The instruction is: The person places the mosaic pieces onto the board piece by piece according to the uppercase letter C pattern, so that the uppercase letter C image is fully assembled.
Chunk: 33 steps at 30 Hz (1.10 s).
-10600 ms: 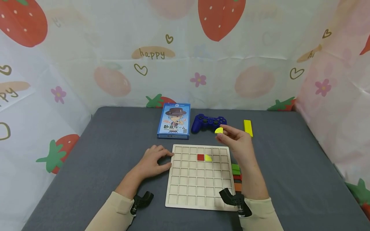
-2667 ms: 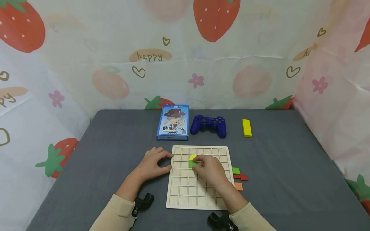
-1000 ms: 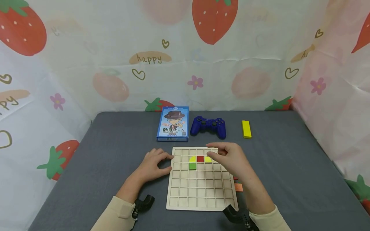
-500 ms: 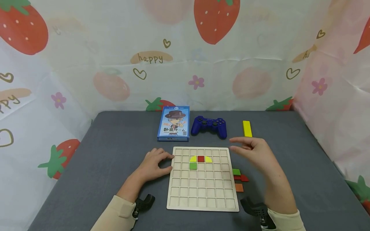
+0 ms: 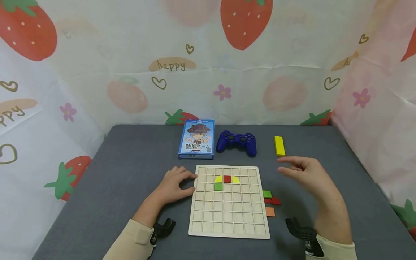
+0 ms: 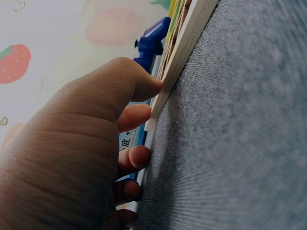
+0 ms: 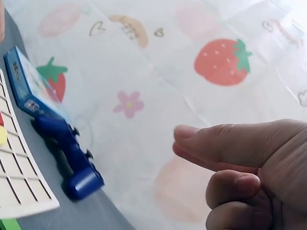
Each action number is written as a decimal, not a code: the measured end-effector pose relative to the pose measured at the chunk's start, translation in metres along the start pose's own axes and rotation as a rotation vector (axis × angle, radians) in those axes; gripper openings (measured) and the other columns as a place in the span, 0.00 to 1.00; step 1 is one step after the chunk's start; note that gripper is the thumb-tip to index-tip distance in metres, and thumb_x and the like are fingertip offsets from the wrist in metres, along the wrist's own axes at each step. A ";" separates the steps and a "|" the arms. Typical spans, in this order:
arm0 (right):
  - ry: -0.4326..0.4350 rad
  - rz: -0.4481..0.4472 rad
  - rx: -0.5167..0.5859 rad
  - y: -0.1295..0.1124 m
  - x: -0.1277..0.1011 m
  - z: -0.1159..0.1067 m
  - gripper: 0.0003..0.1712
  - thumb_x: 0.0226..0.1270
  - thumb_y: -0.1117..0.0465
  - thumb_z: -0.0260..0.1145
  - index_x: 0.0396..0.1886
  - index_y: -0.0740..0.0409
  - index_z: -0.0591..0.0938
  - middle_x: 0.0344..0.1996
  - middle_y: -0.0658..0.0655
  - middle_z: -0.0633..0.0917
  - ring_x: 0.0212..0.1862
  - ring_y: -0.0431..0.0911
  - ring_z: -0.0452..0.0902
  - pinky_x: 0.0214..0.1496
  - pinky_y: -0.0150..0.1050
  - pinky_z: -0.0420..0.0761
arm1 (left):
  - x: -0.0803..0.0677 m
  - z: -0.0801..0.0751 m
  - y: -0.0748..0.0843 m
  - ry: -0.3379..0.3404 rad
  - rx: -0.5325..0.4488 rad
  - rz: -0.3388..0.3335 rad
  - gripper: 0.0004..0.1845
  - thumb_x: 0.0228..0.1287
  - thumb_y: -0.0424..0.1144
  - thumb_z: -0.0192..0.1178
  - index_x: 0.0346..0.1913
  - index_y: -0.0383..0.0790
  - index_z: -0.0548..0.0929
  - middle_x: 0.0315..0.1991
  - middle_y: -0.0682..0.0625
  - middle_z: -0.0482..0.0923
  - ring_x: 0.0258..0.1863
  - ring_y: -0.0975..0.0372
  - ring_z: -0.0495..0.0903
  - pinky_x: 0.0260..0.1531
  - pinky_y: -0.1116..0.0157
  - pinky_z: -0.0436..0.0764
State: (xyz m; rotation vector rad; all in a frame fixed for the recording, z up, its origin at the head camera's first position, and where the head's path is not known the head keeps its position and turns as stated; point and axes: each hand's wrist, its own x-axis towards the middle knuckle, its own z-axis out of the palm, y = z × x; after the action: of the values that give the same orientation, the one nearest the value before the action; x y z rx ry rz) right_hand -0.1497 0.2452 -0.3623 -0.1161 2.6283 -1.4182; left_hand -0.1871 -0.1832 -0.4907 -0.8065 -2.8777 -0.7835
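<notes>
A wooden grid board (image 5: 229, 220) lies on the grey table. In its second row sit a yellow quarter-round piece (image 5: 218, 178), a red square (image 5: 227, 178) and a second yellow quarter-round (image 5: 235, 179); a green square (image 5: 218, 186) lies below the left one. My left hand (image 5: 175, 182) rests on the table with its fingertips (image 6: 146, 88) against the board's left edge (image 6: 184, 45). My right hand (image 5: 303, 172) hovers empty to the right of the board, fingers loosely extended (image 7: 216, 143). Green (image 5: 267, 194), red (image 5: 273, 200) and orange (image 5: 270, 211) pieces lie beside the board.
A blue card box (image 5: 196, 139), a blue game controller (image 5: 236, 140) and a yellow bar (image 5: 279, 146) lie behind the board. Strawberry-print curtains wall the table on three sides. Black wrist mounts (image 5: 162, 228) show near both sleeves.
My right hand left the board empty and moved right, off its upper edge to beside the yellow bar. A second yellow piece and a green square now sit on the board. The left hand stayed.
</notes>
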 end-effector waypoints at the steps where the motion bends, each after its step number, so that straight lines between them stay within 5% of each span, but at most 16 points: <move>1: -0.008 0.005 -0.003 0.003 0.000 -0.002 0.32 0.70 0.47 0.71 0.65 0.63 0.81 0.18 0.49 0.60 0.19 0.45 0.56 0.25 0.43 0.62 | 0.000 0.000 0.000 -0.001 -0.001 0.000 0.19 0.64 0.50 0.69 0.57 0.51 0.87 0.44 0.56 0.77 0.42 0.61 0.69 0.45 0.55 0.67; 17: -0.224 0.118 0.082 0.051 0.012 -0.008 0.29 0.69 0.60 0.72 0.64 0.72 0.79 0.18 0.48 0.67 0.16 0.39 0.55 0.22 0.37 0.63 | 0.001 -0.001 0.003 -0.010 0.010 -0.021 0.20 0.63 0.50 0.70 0.57 0.51 0.87 0.44 0.56 0.77 0.42 0.61 0.68 0.45 0.56 0.66; 29: -0.351 0.196 -0.058 0.063 0.028 0.022 0.24 0.63 0.59 0.75 0.57 0.65 0.85 0.29 0.52 0.74 0.30 0.46 0.63 0.31 0.42 0.63 | 0.000 -0.002 0.003 -0.001 0.002 -0.014 0.19 0.63 0.49 0.70 0.56 0.51 0.87 0.44 0.55 0.77 0.42 0.60 0.69 0.45 0.55 0.66; 33: -0.360 0.220 -0.053 0.064 0.031 0.030 0.22 0.60 0.61 0.76 0.53 0.64 0.85 0.23 0.50 0.72 0.26 0.45 0.61 0.28 0.39 0.59 | 0.000 -0.002 0.002 0.000 0.001 -0.012 0.19 0.64 0.50 0.69 0.56 0.51 0.87 0.44 0.55 0.77 0.42 0.61 0.68 0.44 0.56 0.66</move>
State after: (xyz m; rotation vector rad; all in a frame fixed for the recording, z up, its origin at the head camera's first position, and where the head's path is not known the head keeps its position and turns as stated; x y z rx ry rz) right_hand -0.1752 0.2511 -0.4356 -0.0770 2.3038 -1.1366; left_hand -0.1865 -0.1824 -0.4882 -0.7905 -2.8854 -0.7833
